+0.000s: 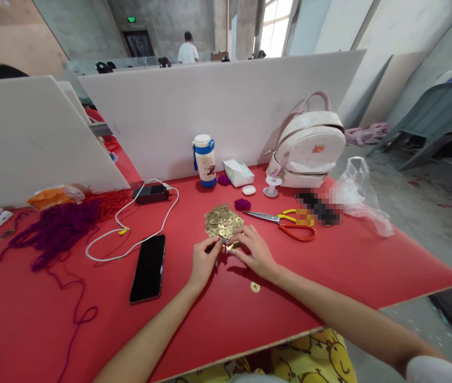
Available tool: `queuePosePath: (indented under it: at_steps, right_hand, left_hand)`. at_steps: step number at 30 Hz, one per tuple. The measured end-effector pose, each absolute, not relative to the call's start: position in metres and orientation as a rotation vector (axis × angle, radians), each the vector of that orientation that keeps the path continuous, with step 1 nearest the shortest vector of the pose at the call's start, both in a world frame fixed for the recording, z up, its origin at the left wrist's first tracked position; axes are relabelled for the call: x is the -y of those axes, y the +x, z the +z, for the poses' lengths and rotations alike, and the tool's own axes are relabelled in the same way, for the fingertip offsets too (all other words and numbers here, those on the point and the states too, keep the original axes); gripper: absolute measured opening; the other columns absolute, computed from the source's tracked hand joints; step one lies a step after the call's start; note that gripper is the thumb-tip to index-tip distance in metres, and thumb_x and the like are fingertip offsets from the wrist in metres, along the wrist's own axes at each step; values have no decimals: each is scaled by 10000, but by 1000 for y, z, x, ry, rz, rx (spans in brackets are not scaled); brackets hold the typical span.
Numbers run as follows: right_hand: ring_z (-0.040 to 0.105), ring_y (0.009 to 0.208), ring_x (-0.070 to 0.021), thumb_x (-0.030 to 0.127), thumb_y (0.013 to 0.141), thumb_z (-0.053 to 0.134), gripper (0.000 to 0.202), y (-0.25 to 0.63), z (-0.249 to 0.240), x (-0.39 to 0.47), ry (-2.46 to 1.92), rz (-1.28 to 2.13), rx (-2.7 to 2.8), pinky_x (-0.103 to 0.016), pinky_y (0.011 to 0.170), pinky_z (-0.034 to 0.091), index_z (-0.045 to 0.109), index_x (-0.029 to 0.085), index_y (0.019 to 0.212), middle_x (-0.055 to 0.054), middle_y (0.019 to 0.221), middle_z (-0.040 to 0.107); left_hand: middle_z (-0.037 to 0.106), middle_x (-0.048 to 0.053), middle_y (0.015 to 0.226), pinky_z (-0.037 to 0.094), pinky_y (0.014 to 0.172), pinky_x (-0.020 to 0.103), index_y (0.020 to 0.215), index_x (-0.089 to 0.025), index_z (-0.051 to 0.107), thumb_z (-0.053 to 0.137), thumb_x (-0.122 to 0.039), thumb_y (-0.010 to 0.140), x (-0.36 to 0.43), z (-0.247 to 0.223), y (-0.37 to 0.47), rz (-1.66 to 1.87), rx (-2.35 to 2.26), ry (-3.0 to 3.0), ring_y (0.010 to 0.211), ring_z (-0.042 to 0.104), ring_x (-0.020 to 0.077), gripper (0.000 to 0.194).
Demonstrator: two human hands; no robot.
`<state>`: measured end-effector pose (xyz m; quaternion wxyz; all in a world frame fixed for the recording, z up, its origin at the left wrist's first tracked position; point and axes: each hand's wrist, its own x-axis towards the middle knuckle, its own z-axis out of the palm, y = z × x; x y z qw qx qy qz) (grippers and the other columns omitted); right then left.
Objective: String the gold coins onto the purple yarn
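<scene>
My left hand (204,261) is closed in a pinch on a short piece of purple yarn (225,255), just in front of a pile of gold-coloured coins (223,218). Opposite it, my right hand (254,252) has its thumb and fingers drawn together close to the same yarn. Gold shows by those right fingertips, but whether it is a held coin or part of the pile I cannot tell. A single coin with a square mark in its centre (255,287) lies on the red table (218,324), below my right wrist.
Scissors (279,219), a spool (273,186) and a purple yarn ball (242,204) lie beyond my right hand. Leftward are a phone (148,268), a white cable (119,213) and tangled purple yarn (56,229). A bottle (205,161) and backpack (308,149) stand by the partition (210,106).
</scene>
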<state>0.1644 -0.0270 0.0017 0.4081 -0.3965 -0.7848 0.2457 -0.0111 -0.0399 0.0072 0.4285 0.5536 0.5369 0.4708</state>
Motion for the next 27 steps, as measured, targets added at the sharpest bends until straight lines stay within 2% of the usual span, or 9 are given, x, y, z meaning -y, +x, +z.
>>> queuePosePath:
  at_steps: [3,6,13,17,23,27]
  right_hand:
    - [522,943,-251,362,836,682,132,158,-3,22,-1027,631,2050,-384,788,462,677,249,903,-66,978,623]
    - [537,923,-238,316,862,655,91,154,-5,12,-989,688,2052,-381,787,460,693,243,821,-57,916,650]
    - [570,925,-222,233,879,603,120,149,-3,-5,-836,844,1947,-398,858,447,673,224,781,-55,917,664]
    - [570,920,-214,221,896,549,107,151,2,-5,-805,899,1905,-385,856,442,619,221,814,-56,924,631]
    - [515,878,-213,163,914,422,180,151,1,-4,-820,873,1989,-381,837,416,507,207,761,-52,878,587]
    - [492,887,-206,140,932,400,198,153,-1,-4,-854,801,2052,-360,827,413,515,195,780,-57,900,570]
  left_hand:
    - [535,-43,470,371,406,205,675,-169,649,610,-442,818,38,6,-11,1155,-1328,1347,392,487,103,311]
    - [465,-59,437,354,402,196,655,-166,627,610,-441,823,35,5,-10,1145,-1308,1348,376,450,90,323]
    - [467,-58,470,346,394,189,735,-160,650,592,-435,855,24,6,-10,1234,-1282,1282,388,416,77,305]
    - [469,-56,470,339,373,193,710,-161,645,598,-443,851,14,6,-11,1265,-1257,1229,373,401,73,319]
    - [463,-57,461,393,427,181,712,-155,663,649,-432,819,10,1,-14,1322,-1217,1136,401,407,67,297]
    - [442,-61,446,387,420,183,703,-150,657,664,-446,801,11,1,-13,1343,-1237,1107,392,385,66,312]
